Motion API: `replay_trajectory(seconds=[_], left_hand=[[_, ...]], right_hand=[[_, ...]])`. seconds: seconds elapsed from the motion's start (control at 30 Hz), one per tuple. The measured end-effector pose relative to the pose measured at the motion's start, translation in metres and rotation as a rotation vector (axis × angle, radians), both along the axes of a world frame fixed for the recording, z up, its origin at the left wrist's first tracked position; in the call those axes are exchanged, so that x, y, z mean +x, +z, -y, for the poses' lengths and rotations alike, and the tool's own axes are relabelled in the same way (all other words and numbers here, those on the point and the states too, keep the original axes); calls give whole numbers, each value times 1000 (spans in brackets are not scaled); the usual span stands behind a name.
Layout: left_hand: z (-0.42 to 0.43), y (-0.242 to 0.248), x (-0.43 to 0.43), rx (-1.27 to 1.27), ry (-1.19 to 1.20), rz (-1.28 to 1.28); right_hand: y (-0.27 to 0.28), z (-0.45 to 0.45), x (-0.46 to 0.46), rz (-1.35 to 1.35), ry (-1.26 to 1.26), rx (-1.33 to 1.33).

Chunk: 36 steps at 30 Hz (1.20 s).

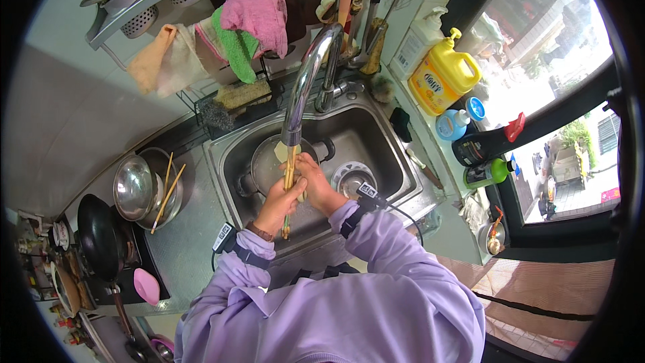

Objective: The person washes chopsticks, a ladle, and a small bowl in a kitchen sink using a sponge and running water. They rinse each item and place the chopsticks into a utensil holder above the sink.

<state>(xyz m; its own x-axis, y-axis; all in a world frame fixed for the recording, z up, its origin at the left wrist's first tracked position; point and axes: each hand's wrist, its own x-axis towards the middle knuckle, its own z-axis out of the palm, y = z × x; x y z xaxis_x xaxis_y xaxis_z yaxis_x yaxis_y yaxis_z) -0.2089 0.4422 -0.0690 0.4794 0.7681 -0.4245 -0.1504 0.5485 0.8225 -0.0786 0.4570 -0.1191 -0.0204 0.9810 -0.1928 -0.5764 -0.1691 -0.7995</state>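
A bundle of wooden chopsticks (pixel 288 176) stands lengthwise just under the spout of the chrome faucet (pixel 298 96). My left hand (pixel 278 201) grips its lower part, thumb laid along the sticks. Higher up, the fingers of my right hand (pixel 313 179) close around the same bundle. Both hands are over a two-handled metal pot (pixel 262 159) in the stainless steel sink (pixel 360 133). A pale piece (pixel 283 151) shows in the pot behind the sticks; what it is I cannot tell. Right of my right hand, a metal bowl (pixel 355 181) sits in the sink.
Metal bowls (pixel 133 186) with two chopsticks (pixel 169 199) across them stand on the left counter, near a black wok (pixel 101 237) and a pink dish (pixel 146 286). A yellow detergent jug (pixel 443 75) and several bottles line the right sill. Cloths (pixel 254 20) hang behind the sink.
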Motion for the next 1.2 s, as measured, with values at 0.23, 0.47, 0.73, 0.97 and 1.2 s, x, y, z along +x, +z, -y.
replay_trajectory(seconds=[0.23, 0.47, 0.73, 0.97, 1.2], left_hand=[[-22, 10, 7, -32, 24, -2], [-18, 6, -4, -82, 48, -3], [3, 20, -16, 31, 38, -148], [32, -30, -17, 428, -102, -142], [66, -67, -29, 911, -118, -623]], right_hand=[[-13, -66, 94, 582, -433, 27], [2, -130, 214, 794, -259, -39], [22, -59, 158, 710, -232, -18], [24, 77, -2, -29, 295, -191], [16, 104, -37, 49, 43, -178]])
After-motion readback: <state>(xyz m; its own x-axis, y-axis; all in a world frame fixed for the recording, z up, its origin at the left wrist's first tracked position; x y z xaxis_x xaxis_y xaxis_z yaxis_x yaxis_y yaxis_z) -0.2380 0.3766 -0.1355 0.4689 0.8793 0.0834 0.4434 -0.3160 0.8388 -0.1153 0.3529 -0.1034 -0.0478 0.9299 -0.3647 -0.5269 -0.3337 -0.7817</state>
